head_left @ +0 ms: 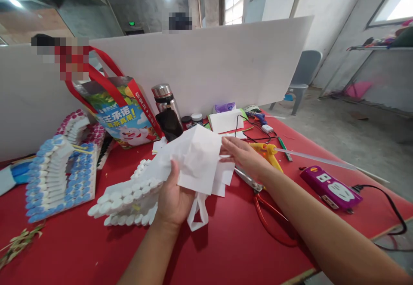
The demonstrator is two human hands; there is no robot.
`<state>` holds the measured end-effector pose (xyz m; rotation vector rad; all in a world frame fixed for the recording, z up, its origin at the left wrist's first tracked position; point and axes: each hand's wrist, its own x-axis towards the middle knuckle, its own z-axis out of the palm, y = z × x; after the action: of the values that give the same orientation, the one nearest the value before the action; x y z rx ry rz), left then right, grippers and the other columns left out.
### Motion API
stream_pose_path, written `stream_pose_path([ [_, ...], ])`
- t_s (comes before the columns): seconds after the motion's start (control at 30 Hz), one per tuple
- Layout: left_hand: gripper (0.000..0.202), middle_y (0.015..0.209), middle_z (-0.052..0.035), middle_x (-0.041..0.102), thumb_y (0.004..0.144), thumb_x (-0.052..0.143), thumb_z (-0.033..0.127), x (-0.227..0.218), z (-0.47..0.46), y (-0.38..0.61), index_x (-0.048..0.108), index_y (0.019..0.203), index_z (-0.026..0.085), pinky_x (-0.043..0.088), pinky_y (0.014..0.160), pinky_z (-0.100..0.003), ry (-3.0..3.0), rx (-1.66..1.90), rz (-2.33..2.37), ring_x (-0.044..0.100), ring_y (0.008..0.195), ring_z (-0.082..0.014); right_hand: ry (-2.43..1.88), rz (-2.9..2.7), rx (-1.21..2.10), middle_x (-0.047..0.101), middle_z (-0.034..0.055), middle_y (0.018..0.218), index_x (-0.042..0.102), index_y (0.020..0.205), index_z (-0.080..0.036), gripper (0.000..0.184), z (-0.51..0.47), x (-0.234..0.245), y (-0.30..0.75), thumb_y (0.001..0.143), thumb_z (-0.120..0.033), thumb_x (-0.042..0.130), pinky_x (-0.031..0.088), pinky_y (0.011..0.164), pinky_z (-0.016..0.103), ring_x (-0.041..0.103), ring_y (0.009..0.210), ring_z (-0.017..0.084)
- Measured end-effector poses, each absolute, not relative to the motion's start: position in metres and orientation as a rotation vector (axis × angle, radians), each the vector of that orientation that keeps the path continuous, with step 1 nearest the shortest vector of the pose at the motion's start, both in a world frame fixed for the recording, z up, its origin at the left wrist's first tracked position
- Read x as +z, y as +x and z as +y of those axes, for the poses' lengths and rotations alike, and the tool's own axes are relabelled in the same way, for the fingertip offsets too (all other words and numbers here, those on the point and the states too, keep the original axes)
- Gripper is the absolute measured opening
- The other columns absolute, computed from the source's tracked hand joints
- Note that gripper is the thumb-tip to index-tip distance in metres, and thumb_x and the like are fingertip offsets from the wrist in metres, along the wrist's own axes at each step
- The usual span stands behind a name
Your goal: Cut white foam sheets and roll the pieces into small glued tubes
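Head view — both hands, left hand [174, 201] and right hand [241, 156], grip white paper [196, 160].

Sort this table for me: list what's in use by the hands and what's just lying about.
In use: white plastic bag, held between left hand and right hand.

Lying about: red-handled scissors, yellow glue gun, purple power strip, steel flask, printed tote bag, white rolled-tube piece.
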<state>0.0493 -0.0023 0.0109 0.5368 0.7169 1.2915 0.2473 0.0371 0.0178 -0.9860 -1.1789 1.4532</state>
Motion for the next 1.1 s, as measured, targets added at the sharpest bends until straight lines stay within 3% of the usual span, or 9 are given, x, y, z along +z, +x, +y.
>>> stream_pose_path([
  [0.1,0.051,0.132,-0.0096,0.069,0.094,0.058,0.054,0.009,-0.005,0.052,0.064,0.132,0.021,0.048,0.111,-0.044,0.614,1.349,0.686,0.056,0.134,-0.0293,-0.83,-1.073,1.8,0.074,0.0105,0.103,0.069,0.102,-0.016,0.042,0.034,0.008,0.234,0.08,-0.051,0.078,0.056,0.083,0.035,0.07,0.088,0.019],
  [0.2,0.056,0.13,-0.011,0.07,0.091,0.061,0.058,0.01,-0.01,0.047,0.064,0.133,0.021,0.048,0.11,-0.045,0.663,1.298,0.673,0.056,0.134,-0.0316,-0.802,-0.993,1.743,0.077,0.0071,0.093,0.073,0.092,-0.015,0.033,0.03,0.005,0.23,0.07,-0.035,0.087,0.056,0.082,0.032,0.07,0.081,0.017],
  [0.3,0.075,0.125,-0.0127,0.072,0.083,0.051,0.08,0.014,-0.01,0.031,0.069,0.125,0.021,0.054,0.102,-0.048,0.663,1.292,0.61,0.059,0.129,-0.0363,-0.84,-1.044,1.643,0.077,0.0067,0.089,0.075,0.094,-0.015,0.029,0.031,0.009,0.241,0.071,-0.03,0.085,0.056,0.076,0.032,0.071,0.078,0.018],
  [0.37,0.085,0.111,-0.0164,0.076,0.075,0.051,0.087,0.016,-0.006,0.018,0.074,0.114,0.016,0.057,0.093,-0.05,0.65,1.196,0.65,0.066,0.118,-0.0397,-0.876,-1.123,1.65,0.077,0.007,0.085,0.075,0.092,-0.014,0.026,0.033,0.013,0.251,0.072,-0.028,0.083,0.056,0.07,0.032,0.071,0.073,0.019],
  [0.43,0.075,0.1,-0.0167,0.078,0.074,0.064,0.079,0.015,-0.001,0.009,0.075,0.107,0.013,0.06,0.086,-0.048,0.677,1.141,0.744,0.071,0.107,-0.0387,-0.909,-1.202,1.663,0.077,0.0072,0.084,0.075,0.091,-0.014,0.025,0.035,0.015,0.258,0.071,-0.026,0.082,0.056,0.067,0.032,0.071,0.072,0.019],
  [0.5,0.055,0.095,-0.0141,0.079,0.072,0.081,0.057,0.01,0.003,0.007,0.075,0.104,0.013,0.061,0.081,-0.043,0.728,1.122,0.855,0.074,0.095,-0.0342,-0.935,-1.265,1.65,0.077,0.0068,0.084,0.075,0.094,-0.015,0.026,0.035,0.015,0.26,0.072,-0.027,0.082,0.055,0.067,0.032,0.071,0.072,0.02],
  [0.6,0.042,0.093,-0.0108,0.079,0.07,0.088,0.034,0.002,0.006,0.009,0.075,0.106,0.015,0.06,0.075,-0.037,0.805,1.136,0.97,0.076,0.083,-0.0277,-0.962,-1.306,1.616,0.076,0.0057,0.082,0.075,0.095,-0.015,0.028,0.036,0.015,0.26,0.072,-0.031,0.082,0.054,0.063,0.031,0.07,0.07,0.019],
  [0.9,0.038,0.097,-0.0089,0.08,0.075,0.084,0.036,-0.007,0.008,0.008,0.077,0.107,0.016,0.058,0.071,-0.034,0.914,1.253,0.979,0.075,0.079,-0.0251,-0.976,-1.351,1.538,0.069,0.0025,0.067,0.075,0.082,-0.018,0.023,0.036,0.02,0.27,0.072,-0.036,0.085,0.05,0.06,0.03,0.066,0.07,0.019],
  [1.1,0.036,0.097,-0.0105,0.08,0.073,0.085,0.031,-0.01,0.01,0.008,0.077,0.104,0.015,0.058,0.072,-0.034,0.925,1.263,0.93,0.075,0.085,-0.0272,-0.935,-1.343,1.563,0.075,0.0039,0.08,0.078,0.096,-0.019,0.028,0.039,0.016,0.271,0.073,-0.034,0.085,0.055,0.065,0.032,0.07,0.075,0.02],
])
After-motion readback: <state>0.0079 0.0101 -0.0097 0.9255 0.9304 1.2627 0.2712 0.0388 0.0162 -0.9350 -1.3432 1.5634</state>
